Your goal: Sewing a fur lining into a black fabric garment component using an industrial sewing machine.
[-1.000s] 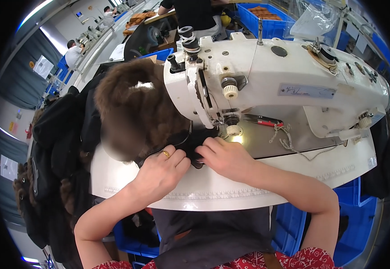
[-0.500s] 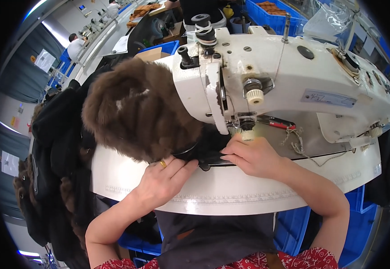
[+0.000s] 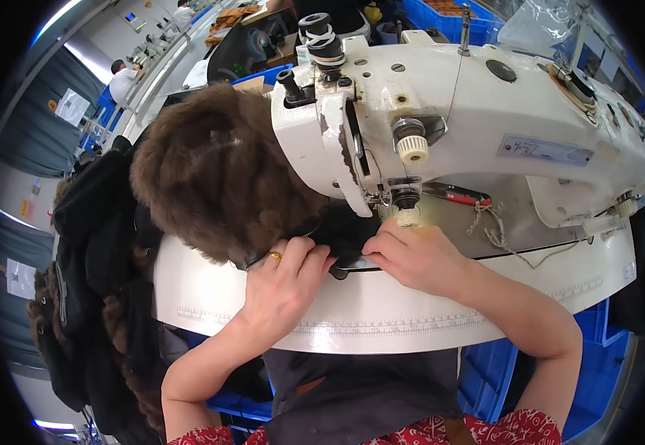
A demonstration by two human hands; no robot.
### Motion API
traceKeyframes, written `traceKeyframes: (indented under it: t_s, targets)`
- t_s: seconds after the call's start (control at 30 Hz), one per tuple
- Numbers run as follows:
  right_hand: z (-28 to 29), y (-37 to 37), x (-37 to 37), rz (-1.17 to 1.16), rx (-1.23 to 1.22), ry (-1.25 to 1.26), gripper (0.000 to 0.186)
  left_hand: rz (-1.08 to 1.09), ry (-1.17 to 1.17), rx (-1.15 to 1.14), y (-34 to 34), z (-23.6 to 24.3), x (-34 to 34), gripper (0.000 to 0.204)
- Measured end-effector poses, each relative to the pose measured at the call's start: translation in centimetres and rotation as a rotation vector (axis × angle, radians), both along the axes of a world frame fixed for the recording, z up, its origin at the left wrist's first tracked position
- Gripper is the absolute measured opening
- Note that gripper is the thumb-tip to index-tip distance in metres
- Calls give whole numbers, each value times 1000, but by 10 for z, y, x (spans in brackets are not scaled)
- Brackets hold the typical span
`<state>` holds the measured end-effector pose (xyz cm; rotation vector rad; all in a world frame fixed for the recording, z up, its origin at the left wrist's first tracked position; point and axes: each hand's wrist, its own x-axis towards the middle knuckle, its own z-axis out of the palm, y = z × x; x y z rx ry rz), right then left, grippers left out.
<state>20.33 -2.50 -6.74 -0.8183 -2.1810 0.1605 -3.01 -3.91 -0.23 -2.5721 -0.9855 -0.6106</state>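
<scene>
A brown fur piece [image 3: 219,170] with black fabric [image 3: 346,230] and a zipper edge lies left of the needle of a white sewing machine [image 3: 478,119]. My left hand [image 3: 284,280] grips the near edge of the black fabric below the fur, fingers bent and a ring on one of them. Just in front of the needle area, my right hand [image 3: 411,252] pinches the same black fabric between thumb and fingers. The presser foot and needle tip are largely hidden behind my right fingers and the machine head.
Red-handled snips [image 3: 456,194] and a knotted cord [image 3: 494,233] lie on the machine bed. Black garments with fur trim [image 3: 96,259] are heaped at the left. Blue bins [image 3: 485,378] stand below the white table [image 3: 322,322]. Another person [image 3: 123,80] sits far back at the left.
My left hand has shifted slightly right and up along the black fabric, its fingers more bent. The fur has moved a little with it. My right hand stays near the needle.
</scene>
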Motion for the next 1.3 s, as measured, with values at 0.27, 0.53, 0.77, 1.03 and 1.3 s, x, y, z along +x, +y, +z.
traceKeyframes:
  t_s: [0.27,0.53,0.77,1.03,1.3]
  targets:
    - [3,0,0,38,37,-9,13,-16,44,-188,1,10,0,17]
    - [1,1,-1,32,2,-3,15,-23,18,-378,1,18,1,19]
    - [6,2,-9,-48,-70,-34,23,90,45,-443,8,23,6,23]
    - [-3,3,-10,-73,-51,132,19,91,48,-555,10,34,8,18]
    - [6,-5,6,-86,106,-149,15,97,-65,-487,12,22,4,14]
